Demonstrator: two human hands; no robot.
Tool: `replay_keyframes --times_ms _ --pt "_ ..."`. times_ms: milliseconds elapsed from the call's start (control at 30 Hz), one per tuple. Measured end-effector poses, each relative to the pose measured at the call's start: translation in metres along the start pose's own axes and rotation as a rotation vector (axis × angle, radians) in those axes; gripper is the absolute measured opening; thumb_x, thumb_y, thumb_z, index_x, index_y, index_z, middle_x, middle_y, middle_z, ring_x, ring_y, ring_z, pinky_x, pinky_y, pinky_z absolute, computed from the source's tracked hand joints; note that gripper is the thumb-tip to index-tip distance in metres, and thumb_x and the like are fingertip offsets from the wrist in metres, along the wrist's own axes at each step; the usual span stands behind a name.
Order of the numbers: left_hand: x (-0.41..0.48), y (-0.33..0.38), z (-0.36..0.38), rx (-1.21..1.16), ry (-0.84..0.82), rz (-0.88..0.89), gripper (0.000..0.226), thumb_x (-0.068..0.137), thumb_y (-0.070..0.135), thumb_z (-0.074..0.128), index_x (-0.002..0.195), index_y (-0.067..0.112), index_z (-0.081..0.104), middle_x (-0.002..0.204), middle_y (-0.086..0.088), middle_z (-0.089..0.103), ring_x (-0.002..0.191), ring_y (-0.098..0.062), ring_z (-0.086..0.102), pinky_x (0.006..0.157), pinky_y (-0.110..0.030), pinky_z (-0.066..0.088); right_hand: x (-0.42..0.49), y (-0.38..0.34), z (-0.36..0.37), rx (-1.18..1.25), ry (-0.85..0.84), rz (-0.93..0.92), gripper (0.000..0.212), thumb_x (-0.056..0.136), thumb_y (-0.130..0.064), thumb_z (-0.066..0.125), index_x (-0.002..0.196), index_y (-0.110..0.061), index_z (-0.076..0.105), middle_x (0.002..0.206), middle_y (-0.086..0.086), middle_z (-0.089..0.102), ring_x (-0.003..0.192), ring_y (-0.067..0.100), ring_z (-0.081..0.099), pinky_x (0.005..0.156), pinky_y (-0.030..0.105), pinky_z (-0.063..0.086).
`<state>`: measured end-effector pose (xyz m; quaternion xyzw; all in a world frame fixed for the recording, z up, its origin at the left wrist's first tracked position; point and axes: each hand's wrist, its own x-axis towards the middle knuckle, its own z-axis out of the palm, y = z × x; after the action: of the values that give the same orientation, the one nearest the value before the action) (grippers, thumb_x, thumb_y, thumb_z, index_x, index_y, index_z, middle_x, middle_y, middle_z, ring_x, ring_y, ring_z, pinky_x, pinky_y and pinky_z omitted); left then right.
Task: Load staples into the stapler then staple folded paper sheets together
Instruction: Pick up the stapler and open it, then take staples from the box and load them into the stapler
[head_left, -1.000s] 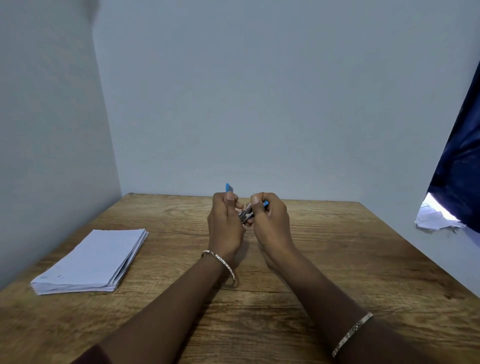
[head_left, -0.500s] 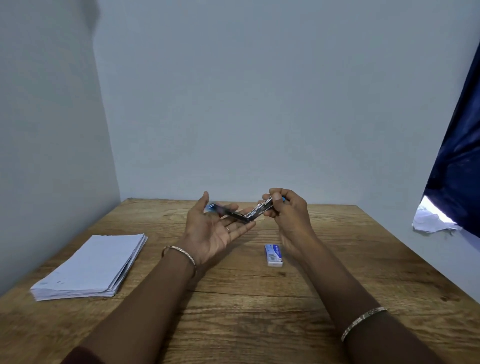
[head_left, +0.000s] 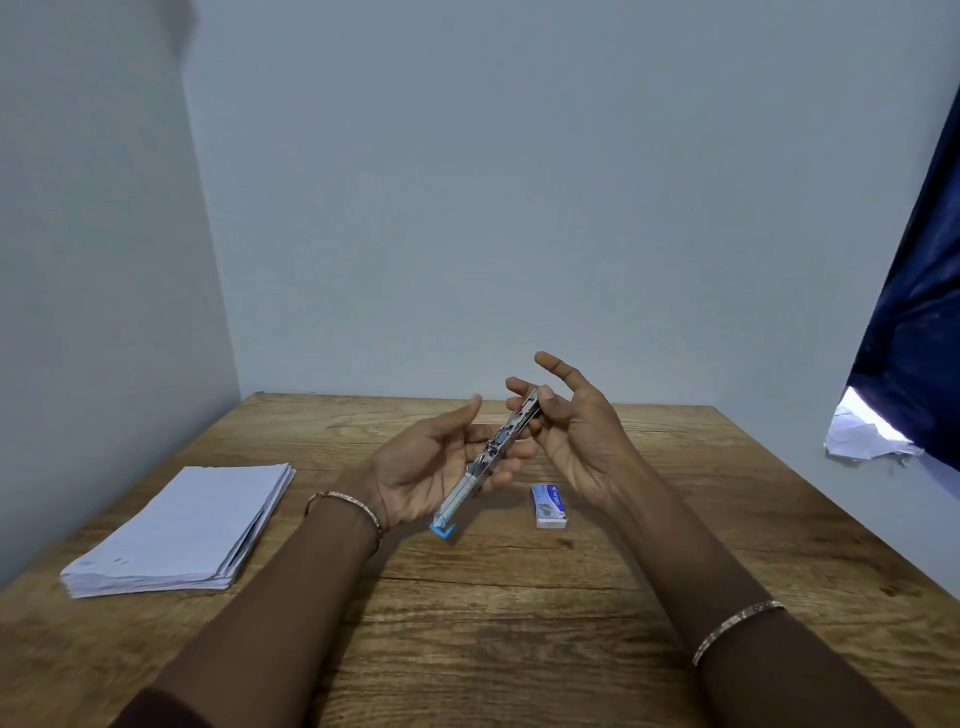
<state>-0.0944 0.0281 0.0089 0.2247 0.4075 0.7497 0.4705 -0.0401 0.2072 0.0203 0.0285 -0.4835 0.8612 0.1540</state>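
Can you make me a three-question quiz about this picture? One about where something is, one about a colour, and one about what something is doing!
1. Where is the stack of paper?
A. On the table's left side
B. Under the stapler
C. On the floor

2. What colour is the tip at the stapler's near end?
A. Red
B. Blue
C. Green

3. What state is the stapler in?
A. Lying shut on the table
B. Opened out straight, held in the hands
C. Clamped on paper

Answers:
1 A, the stack rests on the wooden table, left of the left hand.
2 B, a blue piece shows there.
3 B, it stretches from the left hand up to the right hand, beside the staple box.
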Motion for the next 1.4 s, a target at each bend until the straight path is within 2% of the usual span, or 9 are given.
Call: replay_keyframes --times_ms 167,267,433,567,667,767,1000,1267,1400 --pt "0.007 -0.007 0.004 0.088 0.09 -0.003 0.048 0.104 0.033 0.039 0.104 -0.001 0.073 0.071 -0.008 0.061 0.045 -0.009 0.054 0.037 -0.017 0.045 -0.002 0.005 0.005 -0.074 -0.093 -0.009 0.04 0.104 0.005 0.04 0.138 -0.014 0.049 0.12 0.028 0.071 0.099 0.029 0.076 0.086 0.048 0.06" --pt "0.013 -0.012 0.008 0.065 0.128 0.026 0.038 0.106 0.031 0.037 0.096 0.003 0.062 0.062 -0.006 0.055 0.038 -0.007 0.045 0.03 -0.016 0.036 -0.004 0.015 0.011 -0.168 -0.048 -0.013 0.035 0.106 0.001 0.042 0.134 -0.015 0.052 0.126 0.026 0.068 0.106 0.032 0.074 0.097 0.05 0.056" --pt "0.019 -0.014 0.006 0.022 0.289 0.089 0.036 0.108 0.031 0.036 0.086 0.007 0.051 0.056 -0.005 0.053 0.033 -0.009 0.041 0.029 -0.016 0.031 -0.007 0.03 0.009 -1.066 0.139 -0.419 0.034 0.104 -0.024 0.051 0.137 -0.031 0.055 0.147 -0.005 0.055 0.133 0.016 0.05 0.112 0.049 0.04" --pt "0.022 -0.017 0.003 0.022 0.427 0.136 0.036 0.108 0.03 0.036 0.087 0.006 0.052 0.059 -0.006 0.052 0.032 -0.008 0.04 0.029 -0.015 0.03 -0.008 0.041 0.008 -1.353 0.083 -0.499 0.035 0.104 -0.033 0.049 0.137 -0.039 0.06 0.162 -0.013 0.037 0.151 0.011 0.022 0.108 0.036 0.013" --pt "0.023 -0.018 0.003 0.014 0.478 0.152 0.036 0.108 0.029 0.036 0.088 0.006 0.054 0.057 -0.006 0.05 0.031 -0.008 0.04 0.028 -0.015 0.029 -0.01 0.047 0.008 -1.497 0.039 -0.484 0.035 0.104 -0.035 0.047 0.136 -0.043 0.06 0.164 -0.012 0.034 0.155 0.011 0.013 0.11 0.039 0.011" --pt "0.024 -0.019 0.003 0.031 0.494 0.143 0.038 0.109 0.029 0.035 0.087 0.004 0.053 0.048 -0.005 0.05 0.03 -0.008 0.038 0.028 -0.015 0.029 -0.009 0.046 0.007 -1.531 0.038 -0.457 0.036 0.103 -0.035 0.047 0.135 -0.044 0.061 0.164 -0.01 0.036 0.156 0.012 0.012 0.113 0.044 0.012" --pt "0.024 -0.023 0.002 -0.003 0.508 0.155 0.042 0.11 0.026 0.03 0.082 0.003 0.051 0.046 -0.005 0.046 0.029 -0.008 0.037 0.029 -0.014 0.027 -0.01 0.047 0.009 -1.415 0.036 -0.424 0.039 0.089 -0.037 0.047 0.119 -0.037 0.072 0.151 -0.013 0.053 0.153 0.008 0.018 0.11 0.037 0.009" --pt "0.029 -0.026 0.0 -0.045 0.539 0.187 0.04 0.11 0.022 0.028 0.084 0.009 0.056 0.044 -0.002 0.041 0.028 -0.008 0.035 0.029 -0.012 0.027 -0.01 0.052 0.011 -1.389 0.002 -0.395 0.016 0.09 -0.033 0.054 0.104 -0.033 0.062 0.137 -0.01 0.059 0.149 0.008 0.025 0.103 0.033 0.011" --pt "0.029 -0.024 0.0 -0.075 0.579 0.193 0.037 0.11 0.023 0.029 0.082 0.007 0.048 0.038 -0.002 0.042 0.024 -0.008 0.035 0.027 -0.012 0.025 -0.013 0.049 0.013 -1.306 0.02 -0.455 0.008 0.088 -0.03 0.061 0.095 -0.034 0.058 0.116 -0.02 0.064 0.13 0.006 0.046 0.1 0.035 0.021"
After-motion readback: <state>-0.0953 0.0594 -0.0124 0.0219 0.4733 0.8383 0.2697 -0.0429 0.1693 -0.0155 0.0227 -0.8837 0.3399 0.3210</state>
